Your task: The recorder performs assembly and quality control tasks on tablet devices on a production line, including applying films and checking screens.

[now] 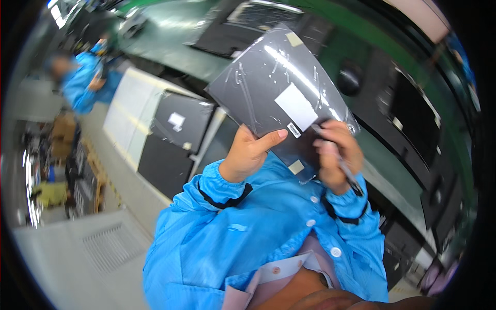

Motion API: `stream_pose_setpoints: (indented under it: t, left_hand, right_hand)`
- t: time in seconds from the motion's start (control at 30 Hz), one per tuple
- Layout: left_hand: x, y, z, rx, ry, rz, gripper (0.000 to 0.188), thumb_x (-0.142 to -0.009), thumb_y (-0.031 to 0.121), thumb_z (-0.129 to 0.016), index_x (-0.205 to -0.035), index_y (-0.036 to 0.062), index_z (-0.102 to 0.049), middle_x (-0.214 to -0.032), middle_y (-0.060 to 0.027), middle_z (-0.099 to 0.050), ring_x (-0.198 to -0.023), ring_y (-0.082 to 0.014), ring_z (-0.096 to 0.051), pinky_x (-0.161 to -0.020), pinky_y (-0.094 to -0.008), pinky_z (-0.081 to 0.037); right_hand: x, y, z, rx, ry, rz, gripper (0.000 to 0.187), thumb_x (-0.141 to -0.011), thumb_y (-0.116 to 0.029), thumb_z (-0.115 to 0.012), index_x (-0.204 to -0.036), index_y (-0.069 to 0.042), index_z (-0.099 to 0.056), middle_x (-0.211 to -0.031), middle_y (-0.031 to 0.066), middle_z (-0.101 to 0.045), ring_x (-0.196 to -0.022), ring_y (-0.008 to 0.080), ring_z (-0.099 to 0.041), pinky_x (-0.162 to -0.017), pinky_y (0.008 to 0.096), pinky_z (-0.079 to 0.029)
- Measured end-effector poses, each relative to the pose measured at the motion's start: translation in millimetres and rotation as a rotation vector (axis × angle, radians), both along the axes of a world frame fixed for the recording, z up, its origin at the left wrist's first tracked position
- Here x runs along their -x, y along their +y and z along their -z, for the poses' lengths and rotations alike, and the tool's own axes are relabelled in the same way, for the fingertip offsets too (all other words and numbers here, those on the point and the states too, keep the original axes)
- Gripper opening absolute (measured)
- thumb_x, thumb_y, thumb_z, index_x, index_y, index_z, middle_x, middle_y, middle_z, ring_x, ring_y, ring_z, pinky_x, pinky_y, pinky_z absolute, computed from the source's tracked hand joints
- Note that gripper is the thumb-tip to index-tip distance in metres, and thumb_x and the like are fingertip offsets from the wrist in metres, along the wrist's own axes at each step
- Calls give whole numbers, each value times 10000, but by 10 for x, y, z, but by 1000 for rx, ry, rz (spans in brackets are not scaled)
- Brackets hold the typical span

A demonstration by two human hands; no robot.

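Observation:
A flat dark panel [247,85] in glossy clear plastic is held up tilted in front of my chest. It bears a white label [296,105], a small barcode sticker [293,130] and pale tape pieces at two corners. My left hand [246,154] grips its near left edge, thumb on top; the fingers underneath are hidden. A pen [350,175] is pinched in my right hand [338,154], its front end close to the label's lower right corner. Whether the tip touches cannot be seen, as the hand is slightly blurred.
Left of me, a stand with white sheets [135,98] carries dark panels [181,121]. The green bench [201,64] ahead holds another dark panel [217,39], a black mouse-like object [350,77] and a dark screen unit [413,116]. A co-worker in blue [85,82] stands far left.

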State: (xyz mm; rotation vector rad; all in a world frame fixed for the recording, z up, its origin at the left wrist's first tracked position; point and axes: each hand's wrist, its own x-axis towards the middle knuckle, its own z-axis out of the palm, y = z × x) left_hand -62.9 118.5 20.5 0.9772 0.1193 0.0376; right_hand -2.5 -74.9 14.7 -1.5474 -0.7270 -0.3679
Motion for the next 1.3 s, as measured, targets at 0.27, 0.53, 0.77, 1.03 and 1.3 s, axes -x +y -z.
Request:
stream_pose_setpoints:
  t: [0.27, 0.53, 0.77, 1.03, 1.3]
  left_hand:
    - [1444, 1499, 103, -122, 137, -757, 412, -983, 103, -569, -1371, -2, -477, -1275, -137, -619, -1172, -267, -614, -1020, -426, -496]
    - [2961, 2662, 944, 197, 367, -821, 350, -969, 86, -576, -1279, -74, -542, -1225, -200, -651, -1132, -317, -648, -1024, -448, -506]
    - [2644, 2697, 582, -579, 1326, -622, 725, -810, 433, -791, -1292, -50, -544, -1221, -231, -622, -1116, -343, -626, -1051, -504, -445]
    - [1633, 1578, 822, -1967, 742, -459, 982, -765, 609, -742, -1520, 110, -360, -1571, -249, -255, -1479, -435, -190, -1102, -739, -109]
    - [1213, 2055, 1052, -2048, 755, -346, 824, -822, 515, -715, -1508, 182, -403, -1565, -243, -285, -1462, -428, -251, -1075, -761, -151]
  right_hand:
    - [-195, -97, 275, 116, 329, 3, 228, -983, -103, -563, -1174, 8, -619, -951, 76, -594, -726, 102, -532, -637, 242, -444]
    - [-202, -129, 365, 231, 460, -3, 263, -983, -193, -618, -1161, -2, -641, -965, 62, -610, -751, 99, -540, -655, 243, -445]
    - [-244, -149, 371, 298, 360, -53, 297, -954, -222, -679, -1144, 1, -640, -991, 68, -616, -843, 127, -573, -737, 254, -458]
    - [-158, -113, 318, 428, 314, -16, 189, -928, -90, -610, -1075, 27, -634, -931, 111, -611, -812, 170, -569, -736, 289, -459]
    - [-184, -15, 176, 551, 26, 304, 191, -900, -28, -660, -1082, 25, -636, -962, 150, -596, -842, 267, -600, -778, 335, -486]
